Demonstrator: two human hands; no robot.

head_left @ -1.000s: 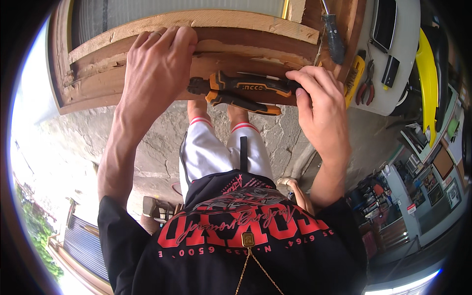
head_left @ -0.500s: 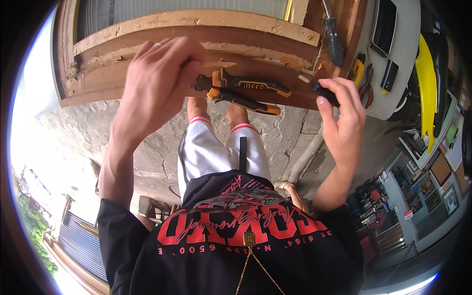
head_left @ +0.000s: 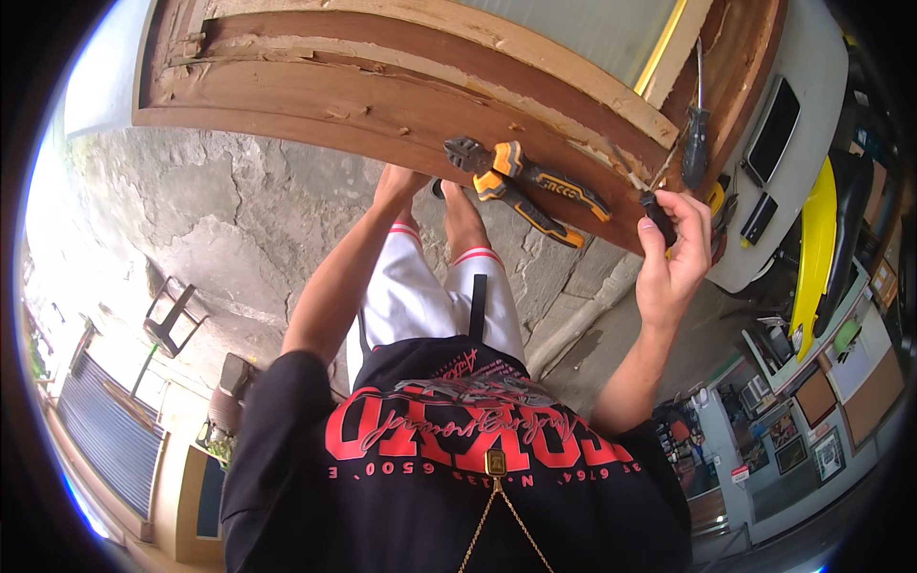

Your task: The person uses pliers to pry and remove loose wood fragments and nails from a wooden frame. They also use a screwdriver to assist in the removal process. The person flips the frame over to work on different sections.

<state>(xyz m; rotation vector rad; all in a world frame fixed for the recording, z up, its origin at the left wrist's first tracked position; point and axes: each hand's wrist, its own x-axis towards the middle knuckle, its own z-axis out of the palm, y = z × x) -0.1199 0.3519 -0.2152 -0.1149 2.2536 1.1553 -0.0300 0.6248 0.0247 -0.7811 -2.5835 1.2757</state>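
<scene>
A wooden frame (head_left: 315, 100) with splintered strips and a ribbed pane spans the top of the view. On its near edge lie combination pliers (head_left: 521, 153) with black and orange handles. My right hand (head_left: 671, 253) is closed around a short black-handled tool (head_left: 657, 212); a thin, pale shaft points from it toward the frame's corner, and its exact kind is unclear. A screwdriver (head_left: 696, 148) with a dark grey handle rests just beyond that hand. My left hand (head_left: 405, 179) is down at the frame's near edge, left of the pliers, its fingers hidden under the wood.
A light table at the right bears a dark phone (head_left: 772, 132), a small black case (head_left: 758, 219) and a yellow-handled tool (head_left: 716, 198). Beyond it stands a yellow and black curved panel (head_left: 817, 253). A chair (head_left: 175, 317) stands on the cracked concrete floor at left.
My left hand has dropped from above the wood to below its near edge. My right hand keeps the black-handled tool. The view has shifted, so the frame and pliers appear farther right.
</scene>
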